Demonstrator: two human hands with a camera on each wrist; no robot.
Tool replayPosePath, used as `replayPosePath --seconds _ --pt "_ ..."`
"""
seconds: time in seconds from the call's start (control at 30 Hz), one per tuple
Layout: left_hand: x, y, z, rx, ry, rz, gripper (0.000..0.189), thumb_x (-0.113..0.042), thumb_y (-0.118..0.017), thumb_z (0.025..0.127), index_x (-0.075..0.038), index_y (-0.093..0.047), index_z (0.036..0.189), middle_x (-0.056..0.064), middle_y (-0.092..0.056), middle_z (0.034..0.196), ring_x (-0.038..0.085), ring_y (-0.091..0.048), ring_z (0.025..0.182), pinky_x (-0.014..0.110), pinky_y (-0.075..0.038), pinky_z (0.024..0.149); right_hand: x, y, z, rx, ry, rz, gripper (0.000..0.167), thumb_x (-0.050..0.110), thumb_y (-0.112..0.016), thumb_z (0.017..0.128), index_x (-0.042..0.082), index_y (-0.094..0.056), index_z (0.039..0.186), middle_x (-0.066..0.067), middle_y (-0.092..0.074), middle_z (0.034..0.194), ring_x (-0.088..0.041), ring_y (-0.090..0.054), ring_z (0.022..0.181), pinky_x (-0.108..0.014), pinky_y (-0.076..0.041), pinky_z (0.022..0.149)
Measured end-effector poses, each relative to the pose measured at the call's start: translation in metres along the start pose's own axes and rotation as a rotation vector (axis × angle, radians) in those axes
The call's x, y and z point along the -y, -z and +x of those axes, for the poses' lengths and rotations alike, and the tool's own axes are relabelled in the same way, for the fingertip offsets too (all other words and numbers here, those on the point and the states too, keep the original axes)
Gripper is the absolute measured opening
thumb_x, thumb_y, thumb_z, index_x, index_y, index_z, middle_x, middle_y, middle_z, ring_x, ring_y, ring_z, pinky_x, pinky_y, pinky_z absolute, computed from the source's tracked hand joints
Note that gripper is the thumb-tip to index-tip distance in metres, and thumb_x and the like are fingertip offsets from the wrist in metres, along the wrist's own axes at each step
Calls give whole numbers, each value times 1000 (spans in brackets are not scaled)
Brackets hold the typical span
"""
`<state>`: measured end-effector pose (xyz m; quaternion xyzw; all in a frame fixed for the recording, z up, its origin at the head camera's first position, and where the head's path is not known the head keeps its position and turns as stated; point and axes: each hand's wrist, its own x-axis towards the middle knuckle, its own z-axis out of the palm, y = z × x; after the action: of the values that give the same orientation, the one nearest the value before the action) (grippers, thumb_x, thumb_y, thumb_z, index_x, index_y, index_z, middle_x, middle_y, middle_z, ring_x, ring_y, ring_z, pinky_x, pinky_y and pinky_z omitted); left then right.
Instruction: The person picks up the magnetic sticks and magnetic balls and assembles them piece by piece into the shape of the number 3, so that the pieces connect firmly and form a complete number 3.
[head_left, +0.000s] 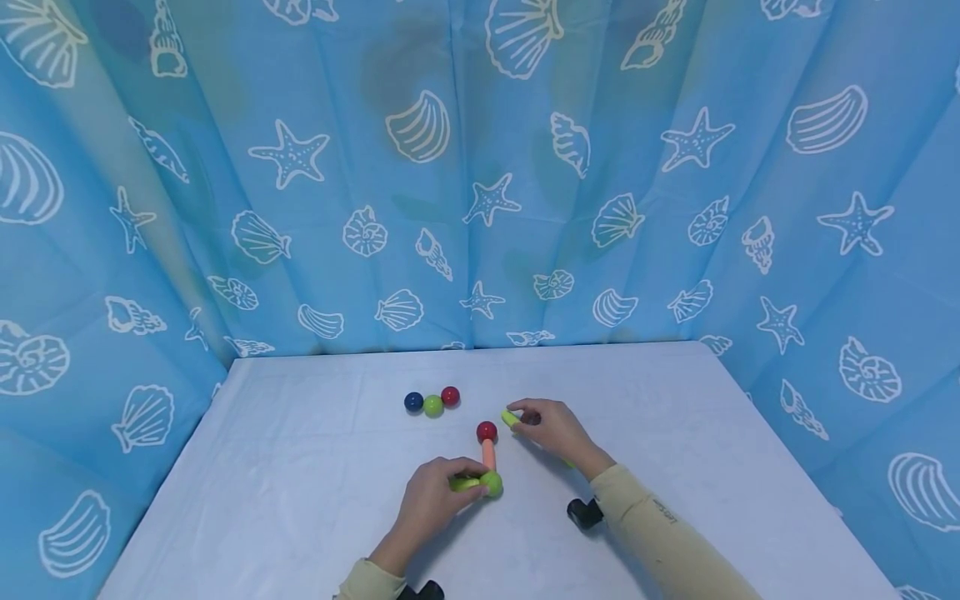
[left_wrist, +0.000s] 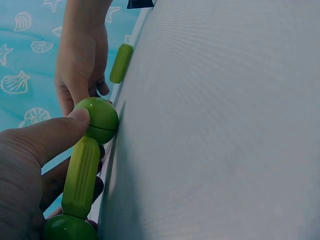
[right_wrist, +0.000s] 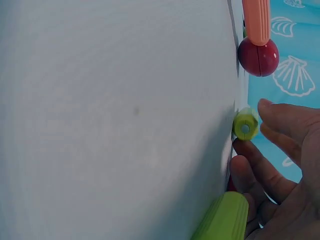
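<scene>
My left hand [head_left: 438, 497] grips a stick-and-ball piece by its green ball [head_left: 491, 483], thumb laid on the ball in the left wrist view. A yellow-green stick [left_wrist: 81, 177] runs back from that ball under my fingers to a second green ball [left_wrist: 70, 229]. From the held ball a salmon stick [head_left: 488, 455] leads away to a red ball [head_left: 487, 431]. Right of the red ball, my right hand [head_left: 553, 427] pinches a short yellow-green stick [head_left: 510, 418] between thumb and forefinger, its holed end facing the right wrist camera.
Another yellow-green stick [right_wrist: 222, 220] lies on the table beneath the right wrist. Farther back, a dark blue ball [head_left: 414, 402], a green ball [head_left: 433, 406] and a red ball [head_left: 451, 396] sit in a row on the white tabletop [head_left: 300, 467]. A blue shell-print curtain [head_left: 465, 208] surrounds the table.
</scene>
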<state>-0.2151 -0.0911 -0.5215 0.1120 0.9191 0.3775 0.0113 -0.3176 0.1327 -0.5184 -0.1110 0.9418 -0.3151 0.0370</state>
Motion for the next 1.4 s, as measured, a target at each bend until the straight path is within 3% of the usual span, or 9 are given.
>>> replayPosePath --seconds 0.73,1.4 --pt "1 -1 1 -6 3 -2 25 -32 -84 84 -28 -79 109 -18 -73 99 9 -61 93 39 -50 86 10 -1 -4 79 -10 -4 42 21 -78 91 23 -69 132 4 -63 89 -16 -56 79 -29 -54 71" --pt "4 -4 2 -12 -5 1 26 -32 -84 84 -30 -78 109 -18 -73 100 8 -60 91 35 -49 82 10 2 -3 116 -4 -14 38 20 -77 91 22 -68 128 3 -61 86 -16 -56 76 -28 -53 68"
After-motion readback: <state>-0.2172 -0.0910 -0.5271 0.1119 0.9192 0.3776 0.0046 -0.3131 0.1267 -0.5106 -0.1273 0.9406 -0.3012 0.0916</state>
